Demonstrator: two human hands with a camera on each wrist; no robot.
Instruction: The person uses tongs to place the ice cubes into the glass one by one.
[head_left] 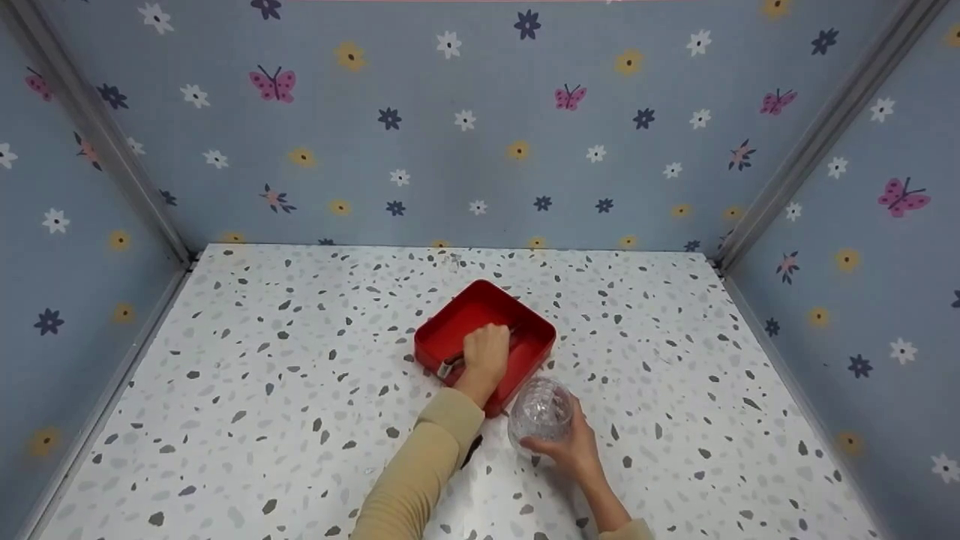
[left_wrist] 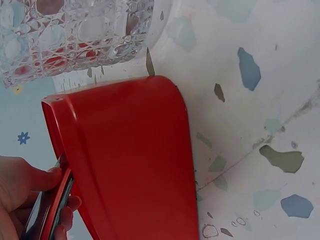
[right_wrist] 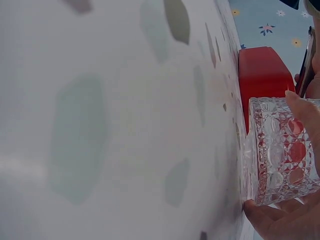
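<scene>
A shallow red open-topped box (head_left: 466, 306) sits on the table, its corners pointing near and far. Over its inside is my left hand (head_left: 486, 351), which grips one or more long, slim, shiny metal things (left_wrist: 49, 205); their exact kind is unclear. A silvery end (head_left: 447, 367) sticks out at the box's left side. Beside the box's near right side, my right hand (head_left: 574, 448) holds a clear cut-glass cup (head_left: 541, 411), thumb on one side and fingers on the other. In the right wrist view, the patterned cup (right_wrist: 280, 155) is at the tabletop, mouth turned up.
The speckled white table (head_left: 300, 360) is bounded by flower-patterned panels at the back (head_left: 420, 150), left and right. Grey metal posts (head_left: 832, 112) stand at the back corners. Part of a dark object (head_left: 472, 451) shows beside the left sleeve.
</scene>
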